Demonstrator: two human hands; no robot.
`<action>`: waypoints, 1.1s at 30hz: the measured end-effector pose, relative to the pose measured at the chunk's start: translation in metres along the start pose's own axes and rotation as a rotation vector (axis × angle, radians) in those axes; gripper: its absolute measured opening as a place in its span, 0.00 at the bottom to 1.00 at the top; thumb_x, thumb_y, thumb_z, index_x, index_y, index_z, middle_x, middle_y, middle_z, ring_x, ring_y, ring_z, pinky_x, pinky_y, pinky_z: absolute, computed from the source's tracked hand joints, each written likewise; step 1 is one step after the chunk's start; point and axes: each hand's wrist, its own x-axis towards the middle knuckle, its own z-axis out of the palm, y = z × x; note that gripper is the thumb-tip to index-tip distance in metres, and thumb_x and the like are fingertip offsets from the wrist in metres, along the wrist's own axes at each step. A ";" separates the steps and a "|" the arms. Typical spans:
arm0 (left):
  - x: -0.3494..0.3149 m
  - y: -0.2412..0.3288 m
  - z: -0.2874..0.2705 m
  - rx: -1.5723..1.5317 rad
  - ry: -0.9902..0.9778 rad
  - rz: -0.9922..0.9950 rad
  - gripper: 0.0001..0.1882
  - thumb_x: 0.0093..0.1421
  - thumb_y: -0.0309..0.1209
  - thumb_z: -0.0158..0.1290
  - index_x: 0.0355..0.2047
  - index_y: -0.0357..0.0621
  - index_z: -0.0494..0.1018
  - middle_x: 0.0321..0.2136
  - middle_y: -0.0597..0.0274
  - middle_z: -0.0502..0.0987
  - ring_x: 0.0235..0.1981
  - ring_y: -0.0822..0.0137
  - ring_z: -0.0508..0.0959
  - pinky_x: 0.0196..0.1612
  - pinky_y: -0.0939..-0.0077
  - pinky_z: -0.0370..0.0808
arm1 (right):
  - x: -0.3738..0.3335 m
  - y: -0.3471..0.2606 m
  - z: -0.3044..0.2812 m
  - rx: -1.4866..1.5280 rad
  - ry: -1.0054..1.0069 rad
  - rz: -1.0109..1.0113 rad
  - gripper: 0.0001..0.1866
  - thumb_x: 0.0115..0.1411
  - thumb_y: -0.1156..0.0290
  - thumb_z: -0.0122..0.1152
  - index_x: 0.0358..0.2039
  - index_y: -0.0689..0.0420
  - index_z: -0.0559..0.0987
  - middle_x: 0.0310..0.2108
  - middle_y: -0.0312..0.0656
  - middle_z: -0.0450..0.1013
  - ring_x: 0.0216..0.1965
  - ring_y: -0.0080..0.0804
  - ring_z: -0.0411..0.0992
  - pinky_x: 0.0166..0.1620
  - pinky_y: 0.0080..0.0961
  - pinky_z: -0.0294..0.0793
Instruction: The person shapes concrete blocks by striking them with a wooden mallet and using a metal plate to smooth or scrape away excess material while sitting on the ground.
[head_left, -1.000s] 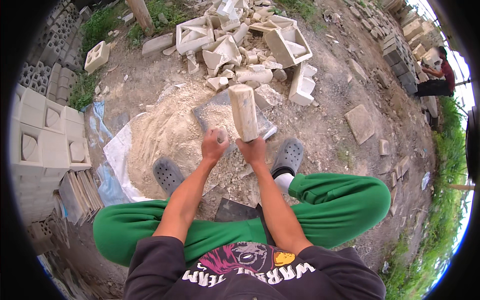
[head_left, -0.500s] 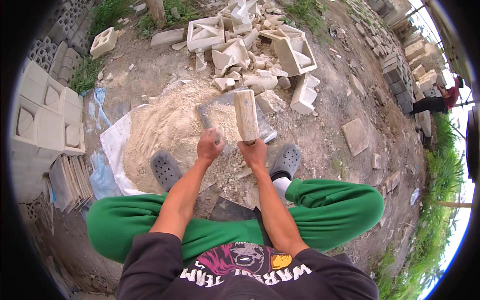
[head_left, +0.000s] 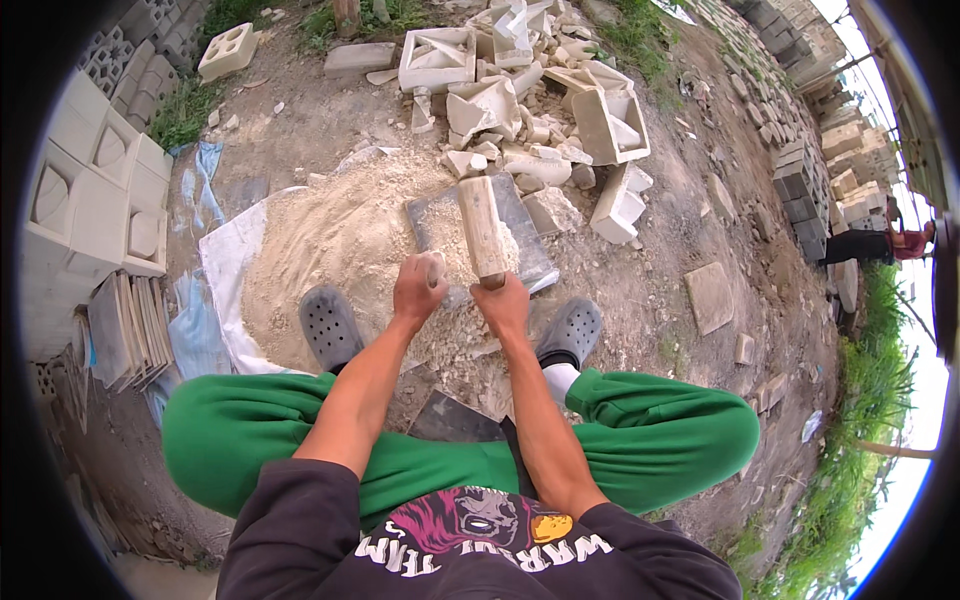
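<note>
Wooden mallet (head_left: 480, 230) had shifted a bit left across the dusty grey slab (head_left: 526, 222) since the last frame; right hand (head_left: 501, 303) was clamped on it, left hand (head_left: 416, 290) was curled round a pale lump (head_left: 433, 267), and the two were near but apart; couldn't tell whether mallet touched slab; short, straight strokes with the left hand well clear seemed the way to go

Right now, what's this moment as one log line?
left hand: holds pale piece | right hand: grips wooden mallet | dark slab: crumbs atop | powder heap: left of slab
</note>
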 end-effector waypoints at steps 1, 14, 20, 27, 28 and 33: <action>-0.003 -0.001 -0.001 -0.001 0.001 -0.010 0.18 0.47 0.29 0.62 0.41 0.45 0.74 0.41 0.56 0.75 0.45 0.51 0.75 0.48 0.60 0.75 | 0.002 -0.008 0.001 0.056 0.049 -0.014 0.19 0.45 0.61 0.70 0.32 0.62 0.83 0.28 0.52 0.80 0.31 0.48 0.80 0.36 0.39 0.77; 0.002 0.011 0.003 -0.006 -0.012 -0.050 0.20 0.48 0.31 0.63 0.43 0.44 0.74 0.44 0.55 0.74 0.48 0.50 0.73 0.52 0.60 0.74 | 0.010 0.062 0.033 -0.091 -0.156 0.140 0.21 0.45 0.59 0.71 0.37 0.58 0.84 0.28 0.47 0.81 0.31 0.41 0.81 0.38 0.35 0.78; 0.002 0.008 0.007 -0.002 -0.020 -0.074 0.18 0.50 0.31 0.61 0.41 0.42 0.74 0.43 0.52 0.75 0.47 0.50 0.75 0.52 0.60 0.73 | 0.015 0.069 0.003 0.091 0.074 0.192 0.23 0.45 0.55 0.71 0.38 0.58 0.84 0.35 0.55 0.81 0.41 0.52 0.80 0.45 0.43 0.77; 0.003 0.012 0.006 0.004 -0.047 -0.091 0.18 0.49 0.32 0.60 0.42 0.43 0.73 0.42 0.53 0.74 0.46 0.51 0.75 0.51 0.60 0.73 | 0.018 0.110 0.001 0.066 0.144 0.373 0.26 0.44 0.53 0.70 0.40 0.59 0.84 0.36 0.53 0.82 0.42 0.51 0.80 0.47 0.43 0.77; 0.005 0.017 0.010 0.001 -0.055 -0.094 0.18 0.49 0.31 0.60 0.42 0.43 0.73 0.42 0.54 0.74 0.46 0.51 0.74 0.51 0.60 0.73 | 0.021 0.120 0.004 0.040 0.144 0.418 0.26 0.44 0.54 0.70 0.40 0.59 0.84 0.37 0.54 0.82 0.43 0.51 0.80 0.47 0.43 0.77; 0.004 0.014 0.005 0.000 -0.036 -0.109 0.18 0.49 0.31 0.60 0.41 0.45 0.73 0.40 0.55 0.74 0.45 0.51 0.74 0.50 0.59 0.73 | 0.008 0.092 0.030 0.016 0.094 0.292 0.26 0.44 0.53 0.70 0.41 0.58 0.84 0.36 0.54 0.81 0.43 0.51 0.80 0.47 0.43 0.77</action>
